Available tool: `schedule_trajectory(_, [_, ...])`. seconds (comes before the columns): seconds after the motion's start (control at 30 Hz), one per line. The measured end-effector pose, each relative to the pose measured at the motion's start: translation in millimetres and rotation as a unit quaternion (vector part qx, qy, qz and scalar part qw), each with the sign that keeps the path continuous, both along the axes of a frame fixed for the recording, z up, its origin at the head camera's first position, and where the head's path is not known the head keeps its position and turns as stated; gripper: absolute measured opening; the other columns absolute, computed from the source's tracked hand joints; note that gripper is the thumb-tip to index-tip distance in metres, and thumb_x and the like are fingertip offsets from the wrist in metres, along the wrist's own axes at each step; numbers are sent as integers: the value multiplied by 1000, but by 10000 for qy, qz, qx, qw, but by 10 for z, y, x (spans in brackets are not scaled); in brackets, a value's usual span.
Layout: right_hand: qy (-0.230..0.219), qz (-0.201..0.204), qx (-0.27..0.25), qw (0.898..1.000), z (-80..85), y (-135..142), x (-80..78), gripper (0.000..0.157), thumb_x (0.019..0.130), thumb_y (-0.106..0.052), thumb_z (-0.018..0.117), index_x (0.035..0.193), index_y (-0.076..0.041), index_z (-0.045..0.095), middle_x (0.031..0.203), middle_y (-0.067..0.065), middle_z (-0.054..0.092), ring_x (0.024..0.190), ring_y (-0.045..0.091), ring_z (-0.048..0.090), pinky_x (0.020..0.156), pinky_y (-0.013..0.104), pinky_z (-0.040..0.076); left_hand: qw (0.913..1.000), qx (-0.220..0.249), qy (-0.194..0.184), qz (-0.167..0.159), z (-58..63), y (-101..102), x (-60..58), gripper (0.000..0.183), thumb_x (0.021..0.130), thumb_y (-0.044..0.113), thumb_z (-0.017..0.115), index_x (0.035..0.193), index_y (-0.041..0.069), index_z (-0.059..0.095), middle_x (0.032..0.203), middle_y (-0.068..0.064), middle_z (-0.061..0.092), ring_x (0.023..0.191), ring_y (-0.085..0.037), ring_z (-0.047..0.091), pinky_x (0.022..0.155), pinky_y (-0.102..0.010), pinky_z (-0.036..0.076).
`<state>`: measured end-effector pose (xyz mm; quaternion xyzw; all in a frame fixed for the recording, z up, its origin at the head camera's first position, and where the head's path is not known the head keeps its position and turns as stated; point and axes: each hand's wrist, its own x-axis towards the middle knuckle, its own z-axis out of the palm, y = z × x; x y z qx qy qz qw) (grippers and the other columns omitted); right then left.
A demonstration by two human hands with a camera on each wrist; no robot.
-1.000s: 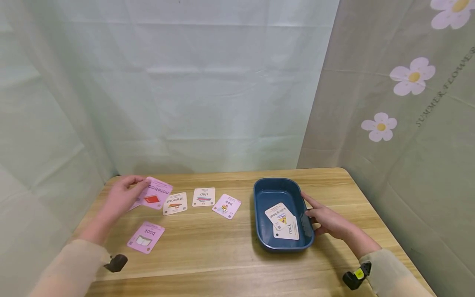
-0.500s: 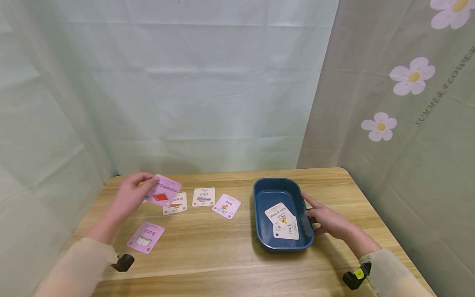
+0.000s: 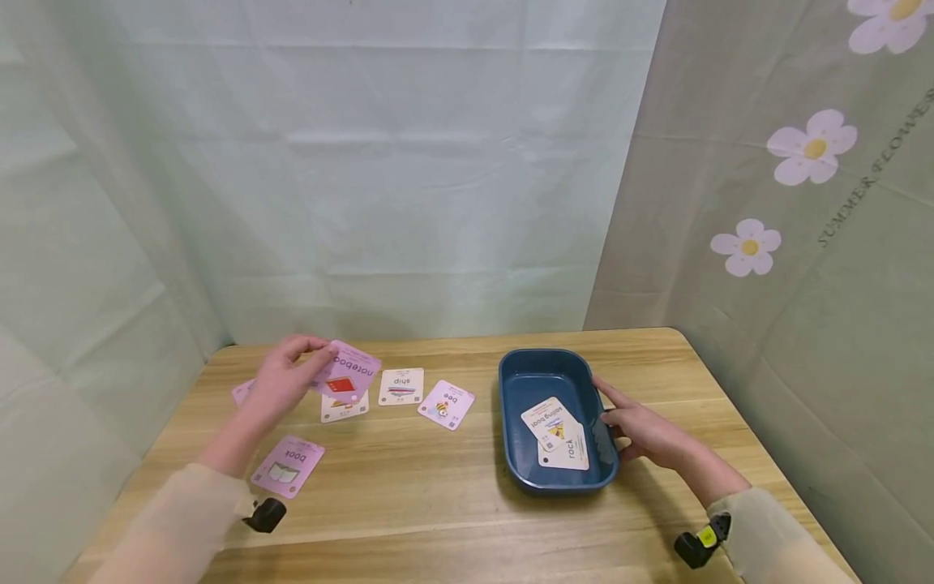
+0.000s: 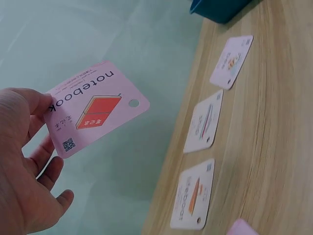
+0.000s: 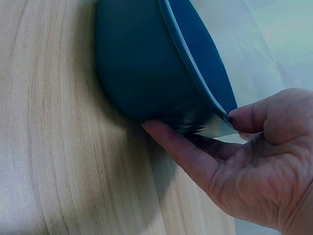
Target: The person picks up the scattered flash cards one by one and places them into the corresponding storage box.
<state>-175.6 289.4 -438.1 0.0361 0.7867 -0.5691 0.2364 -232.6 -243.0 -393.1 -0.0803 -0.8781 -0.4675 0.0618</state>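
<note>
My left hand (image 3: 286,380) pinches a pink "notebook" flashcard (image 3: 353,369) by one corner, between thumb and fingers. The card is held up above the table and overlaps a white "lifeboat" card (image 3: 344,413) in the head view. In the left wrist view the notebook card (image 4: 98,110) faces the camera, its punched hole at the far corner. On the right, my right hand (image 3: 649,434) grips the side of a dark blue plastic bin (image 3: 536,388). The right wrist view has the thumb at the bin's rim and other fingers along its outer wall (image 5: 137,63).
White "sailing boat" (image 3: 550,422) and "rock" (image 3: 575,456) cards lie overlapping inside the bin. On the wooden table (image 3: 416,503) are a "ship" card (image 3: 401,387), a "bee" card (image 3: 447,405), a "book" card (image 3: 288,467) and a partly hidden pink card (image 3: 242,392). Curtains stand behind.
My left hand has carried the notebook card rightward, across the lifeboat card, uncovering part of a pink card at the far left. The right hand and the bin have stayed in place.
</note>
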Motion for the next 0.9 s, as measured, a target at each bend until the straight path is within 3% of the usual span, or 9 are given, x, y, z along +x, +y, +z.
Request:
schedule_trajectory(0.2, [0, 61, -2, 10000, 8, -1, 4, 72, 106, -10, 41, 166, -29, 6, 164, 30, 9, 122, 43, 53, 82, 58, 58, 9999, 46, -112, -20, 9, 145, 34, 47, 103, 48, 59, 120, 5, 68, 129, -14, 55, 123, -31, 48, 100, -47, 45])
schedule_trajectory(0.27, [-6, 53, -9, 10000, 3, 0, 5, 72, 106, -9, 41, 166, -30, 6, 164, 30, 9, 123, 44, 53, 81, 58, 57, 9998, 126, -155, -61, 3, 176, 35, 46, 103, 47, 59, 121, 5, 67, 129, -14, 55, 121, -33, 50, 97, -51, 47])
schedule_trajectory(0.33, [19, 86, -17, 10000, -1, 5, -1, 72, 106, -10, 41, 166, -29, 5, 164, 31, 7, 124, 46, 52, 81, 59, 57, 9998, 143, -88, -82, -9, 206, 29, 44, 103, 44, 60, 120, 4, 68, 127, -15, 56, 118, -32, 52, 94, -45, 50])
schedule_trajectory(0.43, [33, 104, -26, 9999, -5, 9, -5, 72, 106, -10, 41, 166, -29, 5, 164, 31, 6, 127, 48, 50, 82, 59, 57, 9994, 291, -150, -143, -33, 254, 9, 43, 103, 44, 60, 118, 5, 68, 123, -13, 57, 106, -27, 55, 76, -32, 55])
schedule_trajectory(0.5, [52, 129, -43, 9999, -5, 13, -10, 72, 106, -10, 40, 166, -28, 4, 164, 32, 5, 128, 49, 49, 81, 59, 57, 9988, 408, -184, -183, -45, 291, -3, 42, 102, 44, 61, 118, 5, 69, 121, -12, 58, 104, -26, 56, 73, -27, 55])
schedule_trajectory(0.8, [40, 86, -44, 9999, -7, 8, -9, 71, 106, -10, 39, 166, -29, 5, 165, 30, 2, 132, 51, 46, 81, 59, 57, 9951, 864, -332, -351, -57, 462, -21, 43, 100, 46, 64, 117, 6, 69, 119, -12, 57, 96, -26, 61, 72, -37, 58])
schedule_trajectory(0.9, [29, 59, -59, 10000, -12, 4, -3, 71, 106, -9, 39, 166, -28, 6, 165, 30, 3, 130, 50, 47, 81, 58, 57, 9947, 878, -394, -352, -45, 506, -11, 45, 99, 49, 65, 117, 8, 69, 119, -11, 57, 95, -27, 61, 71, -35, 57])
